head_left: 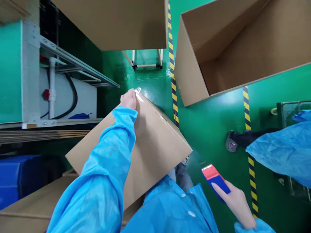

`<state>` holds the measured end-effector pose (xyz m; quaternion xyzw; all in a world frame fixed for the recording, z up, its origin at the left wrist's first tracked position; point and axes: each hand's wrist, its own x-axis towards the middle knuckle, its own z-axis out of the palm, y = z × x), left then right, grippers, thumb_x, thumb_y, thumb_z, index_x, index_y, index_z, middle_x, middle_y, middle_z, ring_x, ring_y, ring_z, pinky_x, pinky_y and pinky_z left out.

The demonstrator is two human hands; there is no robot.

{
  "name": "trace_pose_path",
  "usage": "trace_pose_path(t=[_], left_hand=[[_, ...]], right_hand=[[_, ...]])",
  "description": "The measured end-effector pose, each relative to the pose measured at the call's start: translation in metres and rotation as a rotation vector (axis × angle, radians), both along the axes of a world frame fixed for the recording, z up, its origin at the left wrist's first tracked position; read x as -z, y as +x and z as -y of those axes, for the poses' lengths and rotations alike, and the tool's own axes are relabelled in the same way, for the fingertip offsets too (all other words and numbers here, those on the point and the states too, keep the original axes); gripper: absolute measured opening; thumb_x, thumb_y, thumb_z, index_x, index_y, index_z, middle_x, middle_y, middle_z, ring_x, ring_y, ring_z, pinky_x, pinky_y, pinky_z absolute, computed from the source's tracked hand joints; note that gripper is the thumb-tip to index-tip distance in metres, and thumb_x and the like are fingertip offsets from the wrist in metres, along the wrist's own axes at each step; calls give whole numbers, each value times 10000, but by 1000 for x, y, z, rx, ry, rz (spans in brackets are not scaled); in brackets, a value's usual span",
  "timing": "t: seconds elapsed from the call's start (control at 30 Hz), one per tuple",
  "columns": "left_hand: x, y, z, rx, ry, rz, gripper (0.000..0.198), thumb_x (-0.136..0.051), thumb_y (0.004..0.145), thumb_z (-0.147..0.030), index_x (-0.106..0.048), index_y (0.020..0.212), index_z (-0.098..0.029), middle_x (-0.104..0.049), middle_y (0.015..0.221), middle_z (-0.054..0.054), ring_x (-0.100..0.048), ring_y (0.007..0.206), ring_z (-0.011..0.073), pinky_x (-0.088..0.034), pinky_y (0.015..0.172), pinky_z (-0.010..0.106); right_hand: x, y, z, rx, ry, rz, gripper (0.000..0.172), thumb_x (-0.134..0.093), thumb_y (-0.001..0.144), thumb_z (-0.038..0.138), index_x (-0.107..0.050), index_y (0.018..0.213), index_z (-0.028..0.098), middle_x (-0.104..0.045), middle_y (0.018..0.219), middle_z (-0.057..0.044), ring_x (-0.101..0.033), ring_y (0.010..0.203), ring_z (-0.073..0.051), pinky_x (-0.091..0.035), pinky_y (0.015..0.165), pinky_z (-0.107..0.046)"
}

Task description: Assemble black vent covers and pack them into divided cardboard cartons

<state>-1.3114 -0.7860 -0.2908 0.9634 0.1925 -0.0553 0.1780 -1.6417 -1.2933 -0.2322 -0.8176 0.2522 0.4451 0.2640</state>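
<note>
A brown cardboard box (150,145) is tilted in front of my body, with a strip of clear tape (139,97) at its far corner. My left hand (129,99) is closed on that far corner, fingers curled over the edge and partly hidden. Lower right, apart from the box, my right hand (234,200) grips a red and blue tape dispenser (216,181) with the thumb along its side. The dispenser's front end points up and to the left.
A large open carton (191,68) stands at upper right, another box (136,26) at the top. Left are a metal-framed bench (31,71), flat cardboard sheets (48,135) and a blue bin (21,178). A person in a blue gown (284,152) is at right, near striped floor tape (251,171).
</note>
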Motion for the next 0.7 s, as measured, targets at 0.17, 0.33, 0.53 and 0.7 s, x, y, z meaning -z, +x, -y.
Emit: trace_pose_path(t=[0.17, 0.33, 0.53, 0.7], left_hand=[[11, 3, 0, -14, 30, 135, 614, -179, 1041, -494, -433, 1443, -106, -442, 1537, 83, -279, 1469, 243, -95, 1228, 485], [-5, -137, 45, 0, 28, 260, 665, -225, 1013, -510, -280, 1548, -118, -213, 1650, 116, -101, 1540, 257, -64, 1252, 488], [-10, -373, 130, 527, 35, -251, 659, -487, 921, -500, -337, 1536, -317, -352, 1585, 104, -250, 1490, 380, 14, 1184, 695], [-5, -325, 193, 241, 77, -287, 627, -447, 944, -384, -273, 1546, -390, -245, 1628, 14, -133, 1530, 309, 20, 1209, 661]], right_hand=[[45, 57, -45, -243, -139, -13, 597, -482, 828, 734, -728, 1005, 220, -751, 866, -99, -709, 857, -316, -496, 674, -330], [73, 78, -84, -320, -258, -68, 654, -414, 880, 729, -717, 1041, 173, -733, 1036, -169, -699, 972, -320, -510, 760, -357], [56, 29, -17, -271, -221, -64, 724, -383, 864, 759, -701, 1075, 144, -731, 999, -198, -691, 967, -370, -513, 787, -421], [11, 30, 6, -44, 234, 260, 672, -541, 775, 762, -713, 998, 152, -740, 859, -114, -688, 819, -291, -513, 732, -347]])
